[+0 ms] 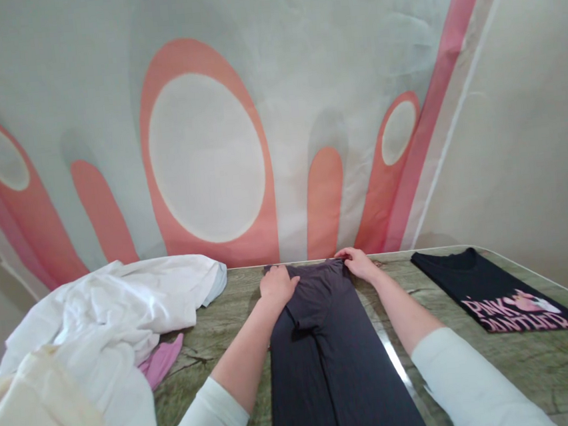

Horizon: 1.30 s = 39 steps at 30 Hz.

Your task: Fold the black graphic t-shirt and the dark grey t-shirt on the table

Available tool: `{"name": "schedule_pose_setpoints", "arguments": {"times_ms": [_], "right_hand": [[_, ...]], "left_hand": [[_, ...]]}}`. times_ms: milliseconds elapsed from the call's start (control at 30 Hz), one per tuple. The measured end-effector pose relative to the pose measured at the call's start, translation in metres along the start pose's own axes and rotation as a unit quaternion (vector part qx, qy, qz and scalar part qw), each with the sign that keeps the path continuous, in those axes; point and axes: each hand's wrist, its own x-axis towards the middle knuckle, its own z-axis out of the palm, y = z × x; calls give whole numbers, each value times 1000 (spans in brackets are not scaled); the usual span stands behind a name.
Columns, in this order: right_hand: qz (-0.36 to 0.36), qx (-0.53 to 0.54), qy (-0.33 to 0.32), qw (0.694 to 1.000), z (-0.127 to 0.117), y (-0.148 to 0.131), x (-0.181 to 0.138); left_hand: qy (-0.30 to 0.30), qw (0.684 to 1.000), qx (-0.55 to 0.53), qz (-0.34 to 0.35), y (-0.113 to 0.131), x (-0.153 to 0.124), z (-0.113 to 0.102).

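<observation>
A pair of dark grey trousers (322,356) lies lengthwise on the table, its waist at the far edge and its legs running toward me and out of view at the bottom. My left hand (277,284) is closed on the left end of the waist, fingers curled over the far side and thumb pointing right. At the opposite end of the waist, my right hand (360,264) pinches the corner of the fabric between thumb and fingers. The cloth near the waist is rumpled, with a loose flap below my left hand.
On the left, white cloth (107,310) is heaped with a cream garment (37,417) and a pink piece (162,362). A folded black T-shirt (476,281) with pink lettering lies at right on the wood-patterned table (215,333). A printed backdrop (280,72) rises behind.
</observation>
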Motion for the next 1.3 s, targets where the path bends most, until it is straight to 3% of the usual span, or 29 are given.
{"name": "schedule_pose_setpoints", "arguments": {"times_ms": [167,400,800,1300], "right_hand": [[-28,-24,-9,999,-2,-2,-1],[-51,-63,-26,996,-7,-5,-3],[-58,-143,-35,987,-8,0,3],[5,-234,42,971,2,5,9]], "left_hand": [[-32,999,-32,10,-11,8,5],[-33,993,-104,54,-8,9,-2],[-38,978,-198,44,-20,13,5],[-42,993,-106,44,-32,16,4]]}}
